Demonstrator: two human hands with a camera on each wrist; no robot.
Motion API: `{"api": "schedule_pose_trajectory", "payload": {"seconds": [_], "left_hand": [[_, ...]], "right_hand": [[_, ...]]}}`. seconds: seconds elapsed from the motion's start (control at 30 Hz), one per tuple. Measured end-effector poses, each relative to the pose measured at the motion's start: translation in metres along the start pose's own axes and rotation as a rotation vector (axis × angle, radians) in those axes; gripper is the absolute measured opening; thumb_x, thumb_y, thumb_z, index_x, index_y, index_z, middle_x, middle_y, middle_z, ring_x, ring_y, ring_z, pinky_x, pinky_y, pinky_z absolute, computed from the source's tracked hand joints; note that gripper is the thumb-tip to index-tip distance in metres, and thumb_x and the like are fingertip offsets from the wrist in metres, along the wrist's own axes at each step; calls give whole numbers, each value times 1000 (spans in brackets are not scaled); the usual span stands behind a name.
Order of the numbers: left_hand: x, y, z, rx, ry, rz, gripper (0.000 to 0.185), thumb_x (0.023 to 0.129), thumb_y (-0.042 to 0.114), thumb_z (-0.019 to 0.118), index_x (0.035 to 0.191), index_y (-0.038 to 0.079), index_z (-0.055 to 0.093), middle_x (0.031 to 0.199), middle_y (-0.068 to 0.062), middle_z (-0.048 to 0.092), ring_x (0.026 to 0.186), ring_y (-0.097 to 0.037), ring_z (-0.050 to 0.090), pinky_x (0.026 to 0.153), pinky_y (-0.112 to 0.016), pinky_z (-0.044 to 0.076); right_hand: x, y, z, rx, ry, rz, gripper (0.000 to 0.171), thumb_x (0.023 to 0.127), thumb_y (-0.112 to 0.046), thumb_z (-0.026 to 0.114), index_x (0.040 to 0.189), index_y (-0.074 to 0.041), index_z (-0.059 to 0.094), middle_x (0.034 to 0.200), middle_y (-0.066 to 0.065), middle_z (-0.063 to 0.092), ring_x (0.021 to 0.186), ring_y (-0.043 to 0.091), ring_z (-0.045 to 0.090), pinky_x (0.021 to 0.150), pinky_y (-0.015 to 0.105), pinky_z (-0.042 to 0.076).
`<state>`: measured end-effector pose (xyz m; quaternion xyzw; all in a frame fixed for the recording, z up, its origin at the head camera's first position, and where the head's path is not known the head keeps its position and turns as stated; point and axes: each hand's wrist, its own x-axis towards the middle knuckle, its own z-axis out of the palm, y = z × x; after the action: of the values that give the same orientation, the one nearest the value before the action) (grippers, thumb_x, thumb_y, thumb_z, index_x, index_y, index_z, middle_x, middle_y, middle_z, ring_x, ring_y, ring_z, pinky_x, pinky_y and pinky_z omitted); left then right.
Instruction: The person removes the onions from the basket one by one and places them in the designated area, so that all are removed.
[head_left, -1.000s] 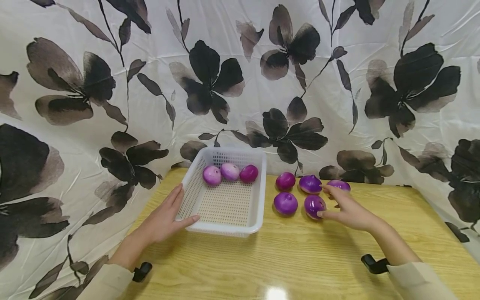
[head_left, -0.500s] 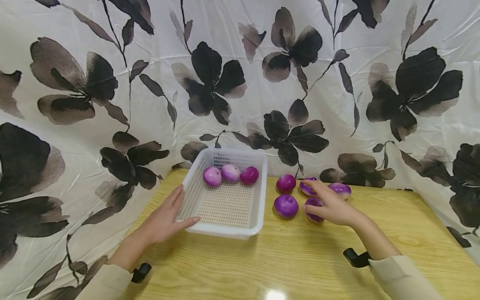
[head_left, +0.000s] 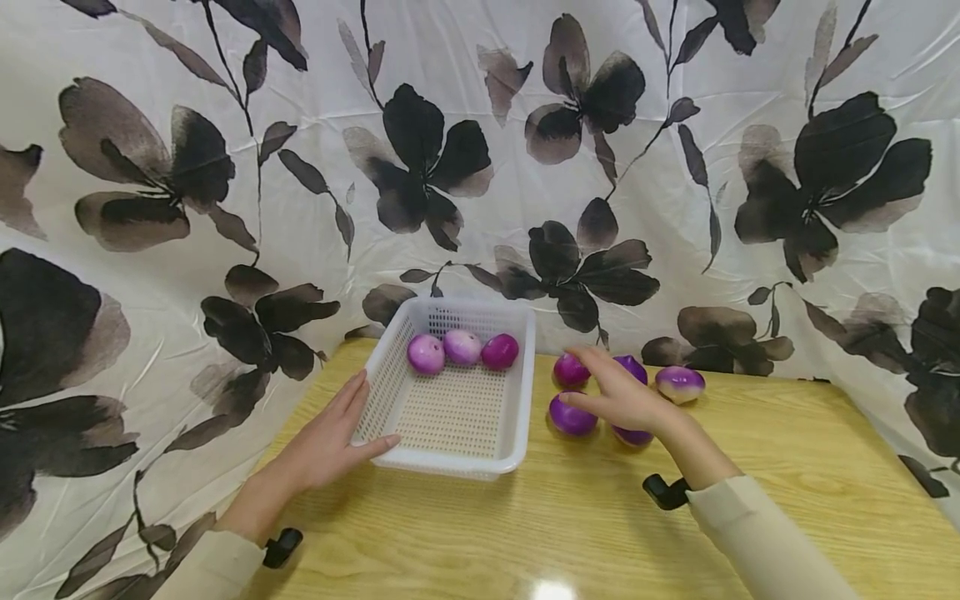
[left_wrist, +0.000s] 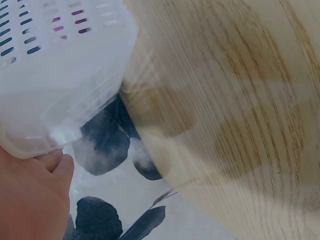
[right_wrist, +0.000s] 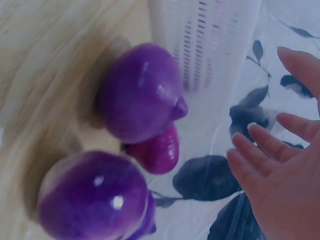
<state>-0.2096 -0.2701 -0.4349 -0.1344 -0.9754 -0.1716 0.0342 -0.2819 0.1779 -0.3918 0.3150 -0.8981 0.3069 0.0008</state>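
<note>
Our right grip hung above the purple onions on the bench, its fingers spread apart, while our left grip rested at the near left corner of a white basket, fingers straight along the outer wall and thumb over the rim. Five onions lay to the basket's right; we counted three more onions inside, near its far wall. A floral cloth hung behind.

In the head view, the right hand partly hid a far onion and a near onion. The left wrist view cut off the basket and left hand; the right wrist view blurred the table.
</note>
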Motion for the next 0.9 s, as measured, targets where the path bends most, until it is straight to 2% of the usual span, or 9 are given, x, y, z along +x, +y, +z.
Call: {"api": "schedule_pose_trajectory", "payload": {"seconds": [0.37,0.5,0.67,0.9], "left_hand": [[-3,-2,3,-3,4,-8,115,91,76,53,161,-5,12,172,-17,2,155,-42,12,121,-61,22],[-3,-1,2,-7,8,-4,114,91,76,54,161,-5,12,172,-17,2,155,-43,12,121,-61,22],[-3,-2,2,-8,10,-2,115,91,75,54,161,-5,12,171,-17,3,155,-42,12,121,-61,22],[-2,-1,2,-10,11,2,115,91,75,55,161,-5,12,172,-17,3,155,-42,12,121,-61,22]], "right_hand": [[37,-13,14,11,-12,-28,74,96,-28,72,155,0,38,154,21,43,142,40,42,116,61,35],[50,-15,20,14,-18,-31,74,96,-29,72,155,0,38,153,21,45,136,42,48,111,59,43],[62,-14,30,35,-6,-51,69,96,-22,71,152,5,40,148,25,47,128,44,55,105,55,49],[76,-15,35,-28,36,-95,61,93,-17,72,144,7,49,138,25,56,122,38,59,104,53,50]]}}
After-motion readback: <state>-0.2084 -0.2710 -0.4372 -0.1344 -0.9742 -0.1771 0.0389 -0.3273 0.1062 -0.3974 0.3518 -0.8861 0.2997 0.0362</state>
